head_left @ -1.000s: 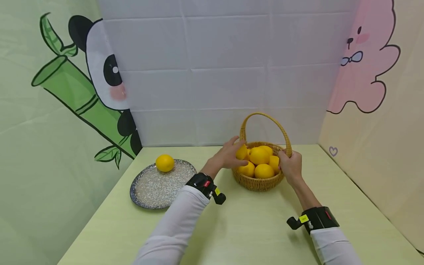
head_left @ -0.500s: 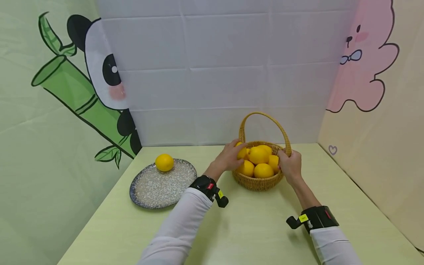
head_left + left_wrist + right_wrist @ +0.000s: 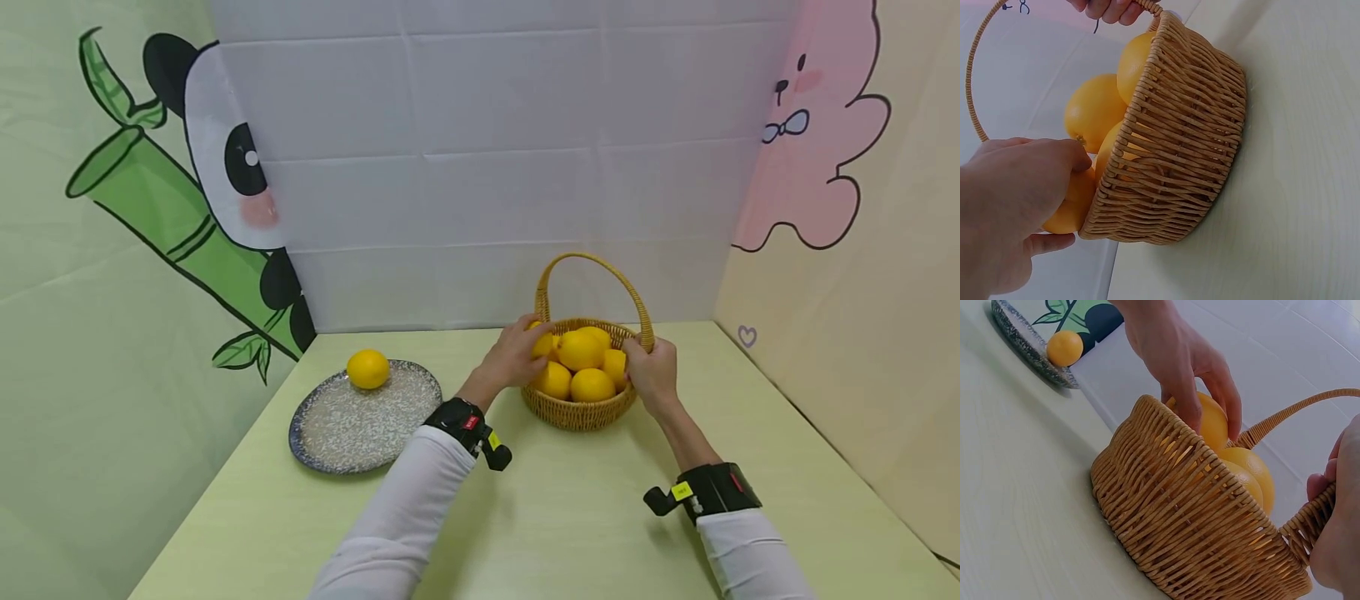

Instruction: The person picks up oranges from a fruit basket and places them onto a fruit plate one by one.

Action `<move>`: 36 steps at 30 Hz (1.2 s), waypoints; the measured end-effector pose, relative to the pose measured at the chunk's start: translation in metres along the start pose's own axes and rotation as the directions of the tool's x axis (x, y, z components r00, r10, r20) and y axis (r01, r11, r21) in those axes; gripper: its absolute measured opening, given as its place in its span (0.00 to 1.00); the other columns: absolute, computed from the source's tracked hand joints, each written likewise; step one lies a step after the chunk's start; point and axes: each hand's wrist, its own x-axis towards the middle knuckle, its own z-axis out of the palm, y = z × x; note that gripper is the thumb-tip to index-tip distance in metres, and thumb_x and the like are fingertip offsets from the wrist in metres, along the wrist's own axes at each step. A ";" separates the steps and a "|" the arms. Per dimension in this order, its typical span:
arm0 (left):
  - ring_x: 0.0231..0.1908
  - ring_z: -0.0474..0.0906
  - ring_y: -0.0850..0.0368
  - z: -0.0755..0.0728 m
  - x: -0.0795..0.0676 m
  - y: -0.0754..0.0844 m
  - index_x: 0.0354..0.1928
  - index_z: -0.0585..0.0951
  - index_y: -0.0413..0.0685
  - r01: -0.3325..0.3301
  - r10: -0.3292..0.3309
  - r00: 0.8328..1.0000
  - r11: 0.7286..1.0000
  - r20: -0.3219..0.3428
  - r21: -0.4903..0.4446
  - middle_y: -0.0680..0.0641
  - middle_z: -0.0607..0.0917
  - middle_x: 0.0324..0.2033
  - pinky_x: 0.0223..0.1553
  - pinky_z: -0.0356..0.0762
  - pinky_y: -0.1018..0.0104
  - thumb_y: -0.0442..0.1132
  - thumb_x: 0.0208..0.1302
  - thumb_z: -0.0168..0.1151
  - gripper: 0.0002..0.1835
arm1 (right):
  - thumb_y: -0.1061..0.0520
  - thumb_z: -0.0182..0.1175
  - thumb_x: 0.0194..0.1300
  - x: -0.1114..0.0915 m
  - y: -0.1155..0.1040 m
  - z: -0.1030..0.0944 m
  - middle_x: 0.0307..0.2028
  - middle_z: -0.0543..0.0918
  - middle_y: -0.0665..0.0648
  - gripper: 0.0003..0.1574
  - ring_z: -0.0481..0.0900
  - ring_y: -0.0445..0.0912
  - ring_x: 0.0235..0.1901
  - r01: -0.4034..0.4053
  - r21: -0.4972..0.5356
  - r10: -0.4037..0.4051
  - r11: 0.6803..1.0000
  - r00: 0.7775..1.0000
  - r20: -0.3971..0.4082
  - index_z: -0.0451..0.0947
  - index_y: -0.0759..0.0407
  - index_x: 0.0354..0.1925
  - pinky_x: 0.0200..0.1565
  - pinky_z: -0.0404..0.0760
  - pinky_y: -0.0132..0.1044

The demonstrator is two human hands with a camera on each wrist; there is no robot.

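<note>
A wicker basket (image 3: 578, 416) with a tall arched handle stands upright on the table, holding several yellow lemons (image 3: 580, 351). At its left rim my left hand (image 3: 512, 357) holds one lemon (image 3: 1071, 206), fingers and thumb on opposite sides of it. That lemon is still among the others at the basket's edge, partly covered by the hand. My right hand (image 3: 652, 372) grips the base of the basket handle (image 3: 1311, 520) on the right side. In the right wrist view, the left fingers reach down around the held lemon (image 3: 1211, 422).
Left of the basket lies a speckled oval plate (image 3: 352, 437) with a dark blue rim. A single lemon (image 3: 367, 369) sits near its back edge. A pale wall sheet (image 3: 480, 208) rises behind the pale table (image 3: 585, 533).
My left hand has moved in from above the basket's left rim, and its spread fingers have closed around the leftmost lemon. My right hand keeps its grip on the handle.
</note>
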 end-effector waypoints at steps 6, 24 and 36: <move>0.64 0.66 0.44 -0.002 -0.004 -0.006 0.74 0.72 0.56 -0.033 0.031 0.998 0.999 -0.057 -0.029 0.44 0.65 0.73 0.63 0.72 0.51 0.45 0.70 0.64 0.31 | 0.65 0.51 0.71 -0.001 0.001 0.001 0.06 0.66 0.44 0.21 0.71 0.60 0.10 0.009 0.000 -0.009 1.000 1.000 0.008 0.67 0.63 0.19 0.08 0.67 0.28; 0.56 0.71 0.45 -0.022 -0.030 -0.032 0.66 0.78 0.56 -0.135 0.111 0.965 0.987 -0.237 -0.087 0.44 0.70 0.68 0.52 0.79 0.51 0.45 0.64 0.67 0.27 | 0.65 0.50 0.72 -0.002 -0.001 0.001 0.07 0.68 0.44 0.19 0.73 0.57 0.10 0.002 -0.010 -0.002 1.000 1.000 0.008 0.69 0.69 0.22 0.09 0.70 0.28; 0.59 0.71 0.46 -0.031 -0.049 -0.026 0.66 0.79 0.52 -0.252 0.205 0.925 0.961 -0.321 -0.112 0.44 0.69 0.69 0.53 0.80 0.53 0.43 0.64 0.68 0.27 | 0.65 0.50 0.72 0.000 0.002 0.001 0.07 0.67 0.45 0.21 0.72 0.58 0.10 0.014 -0.009 -0.014 1.000 1.000 0.011 0.68 0.68 0.20 0.07 0.68 0.29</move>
